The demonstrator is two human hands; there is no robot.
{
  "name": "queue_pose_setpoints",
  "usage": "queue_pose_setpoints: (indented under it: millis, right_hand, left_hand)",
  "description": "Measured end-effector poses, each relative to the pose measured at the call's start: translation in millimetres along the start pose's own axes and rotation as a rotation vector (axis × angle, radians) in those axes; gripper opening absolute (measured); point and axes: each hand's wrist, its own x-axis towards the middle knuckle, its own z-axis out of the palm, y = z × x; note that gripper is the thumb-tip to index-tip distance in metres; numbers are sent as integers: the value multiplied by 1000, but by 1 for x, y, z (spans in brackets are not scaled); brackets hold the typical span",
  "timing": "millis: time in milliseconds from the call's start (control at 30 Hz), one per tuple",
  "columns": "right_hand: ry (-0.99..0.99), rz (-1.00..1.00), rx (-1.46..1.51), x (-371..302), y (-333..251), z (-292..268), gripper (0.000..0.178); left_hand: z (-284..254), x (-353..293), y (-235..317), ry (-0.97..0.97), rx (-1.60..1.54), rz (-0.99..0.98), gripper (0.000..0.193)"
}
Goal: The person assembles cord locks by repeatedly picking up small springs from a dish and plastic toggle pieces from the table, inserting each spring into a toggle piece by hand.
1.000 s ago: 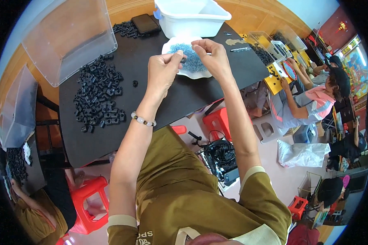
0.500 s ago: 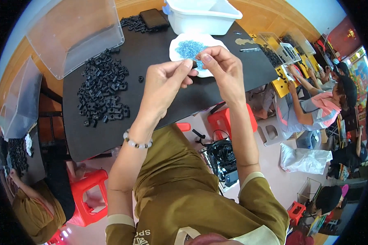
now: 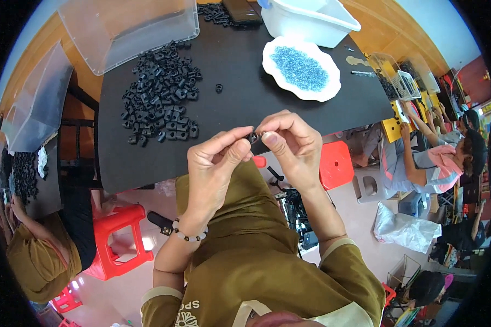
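A small black piece with a glossy surface (image 3: 252, 138) is held at the fingertips of the left hand (image 3: 215, 163), pinched between thumb and index. The piece lies just left of the right hand's (image 3: 295, 150) thumb and index tips, which are drawn narrow and brought close beside it; whether anything is gripped between them is too small to tell. Both hands are raised, the piece seen against the near edge of the dark brown table (image 3: 234, 60). Beyond the left hand, a loose heap of black plastic pieces (image 3: 163, 92) is spread, with one single black ring-like piece (image 3: 219, 88) set apart on its right. Farther off to the right, small translucent blue bits (image 3: 300, 68) are held in a white scalloped plate (image 3: 316, 96), well apart from the fingers.
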Motion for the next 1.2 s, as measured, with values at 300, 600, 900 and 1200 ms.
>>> queue_pose_setpoints:
  millis: [300, 600, 900, 1200]
  right_hand:
    - [-107, -267, -551, 6, -9, 4, 12]
    - [-236, -592, -706, 10, -8, 14, 25]
    - [-348, -526, -592, 29, -5, 17, 19]
    - [-203, -307, -1054, 99, 39, 20, 21]
  left_hand:
    - [-9, -17, 7, 14, 141, 45, 24]
    - [-23, -26, 9, 46, -58, -83, 26]
    - [-37, -29, 16, 49, -107, -101, 26]
    - [-39, -30, 21, 77, -16, -67, 31]
